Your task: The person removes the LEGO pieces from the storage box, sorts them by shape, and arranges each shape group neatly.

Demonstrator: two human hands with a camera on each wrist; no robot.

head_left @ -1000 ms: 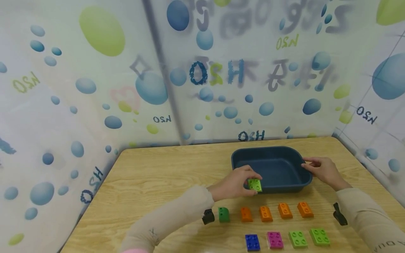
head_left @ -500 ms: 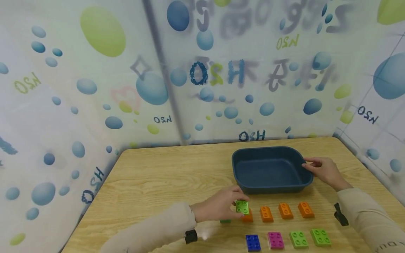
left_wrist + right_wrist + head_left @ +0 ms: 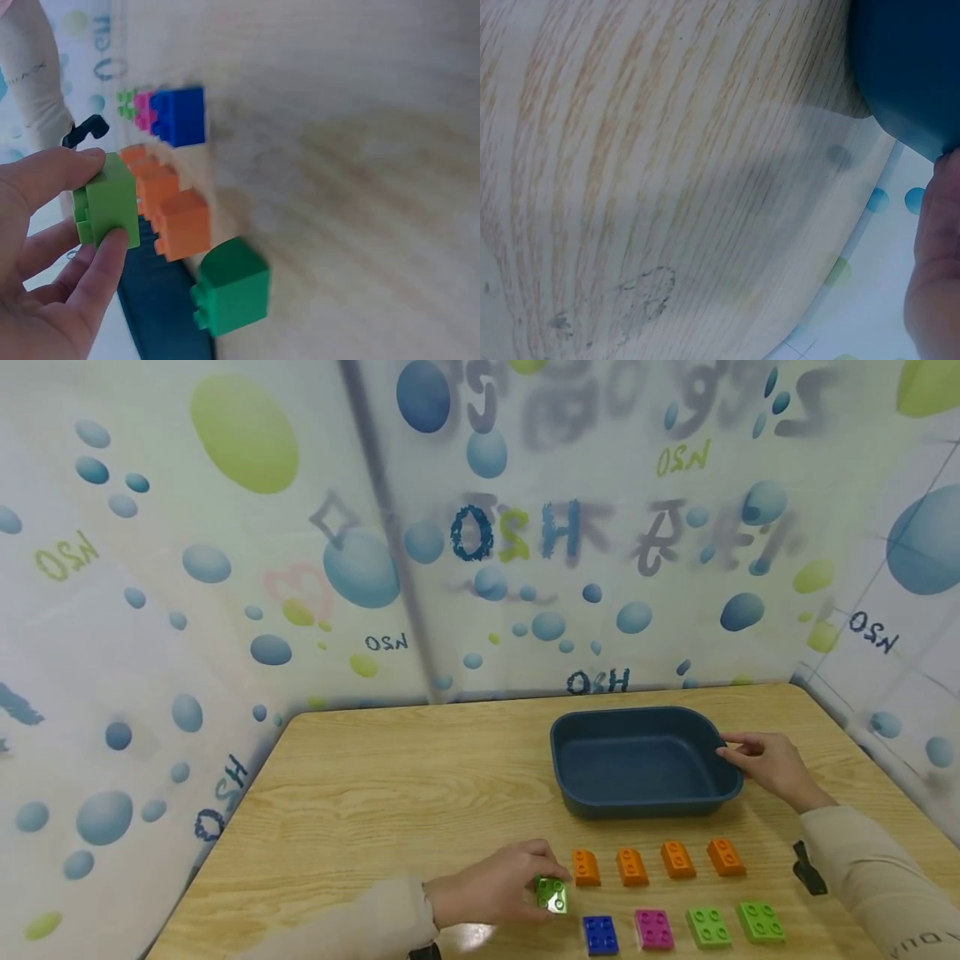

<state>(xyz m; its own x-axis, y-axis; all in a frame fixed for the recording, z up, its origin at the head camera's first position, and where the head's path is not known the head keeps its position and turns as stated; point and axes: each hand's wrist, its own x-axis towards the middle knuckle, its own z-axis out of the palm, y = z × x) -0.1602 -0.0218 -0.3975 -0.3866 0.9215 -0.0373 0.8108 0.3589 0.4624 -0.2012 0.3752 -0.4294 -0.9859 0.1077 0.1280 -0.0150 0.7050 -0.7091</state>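
Observation:
My left hand [image 3: 498, 885] pinches a light green toy building brick [image 3: 552, 896] between thumb and fingers, low near the left end of the brick rows. In the left wrist view, that hand [image 3: 56, 247] holds the brick clear of the table, studs toward the palm. A dark green brick with a rounded side [image 3: 234, 291] stands near it; the left hand hides it in the head view. At the right end of a dark blue plastic bin [image 3: 643, 808], my right hand [image 3: 772, 767] grips the rim. The right wrist view shows the fingers [image 3: 939, 225] against its wall.
Several orange bricks [image 3: 632, 867] form a row in front of the bin. Closer to me lie a blue brick [image 3: 600, 935], a magenta brick [image 3: 654, 929] and two light green bricks [image 3: 708, 927]. The wooden table [image 3: 390, 777] meets a patterned curtain [image 3: 480, 635] behind.
My left hand has moved from the bin's front left corner toward me and to the left, carrying the light green brick. The right hand stays on the bin's rim.

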